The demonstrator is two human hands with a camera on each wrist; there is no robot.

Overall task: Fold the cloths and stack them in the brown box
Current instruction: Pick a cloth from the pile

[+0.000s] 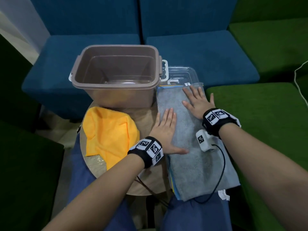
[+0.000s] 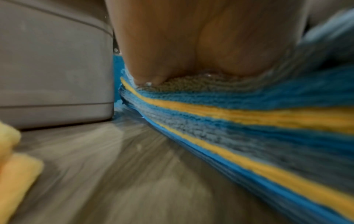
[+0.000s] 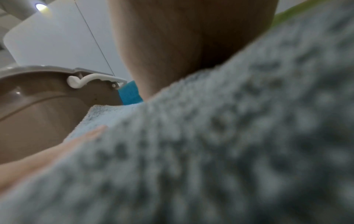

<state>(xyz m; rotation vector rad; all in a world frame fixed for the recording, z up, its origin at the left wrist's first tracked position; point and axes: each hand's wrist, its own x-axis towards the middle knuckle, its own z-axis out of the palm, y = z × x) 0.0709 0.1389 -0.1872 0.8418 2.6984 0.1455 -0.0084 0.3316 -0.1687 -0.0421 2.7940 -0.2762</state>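
Observation:
A grey cloth (image 1: 196, 160) lies folded long on top of a pile of blue, yellow and grey cloths (image 2: 239, 116) at the right of a small round table. My left hand (image 1: 166, 130) presses flat on the cloth's left edge, fingers straight. Farther back on the same cloth lies my right hand (image 1: 196, 100), flat with fingers spread. The brown box (image 1: 116, 75) stands with nothing inside at the back left, its wall (image 2: 53, 68) close beside the pile. A crumpled yellow cloth (image 1: 108, 135) lies left of my left hand.
A clear plastic lid (image 1: 181, 74) lies behind the pile, beside the box's white latch (image 3: 91, 80). Blue sofa seats (image 1: 200, 52) stand behind the round table (image 1: 145, 115), and green ones (image 1: 258, 105) to the right. A black cable (image 1: 220, 177) runs across the grey cloth.

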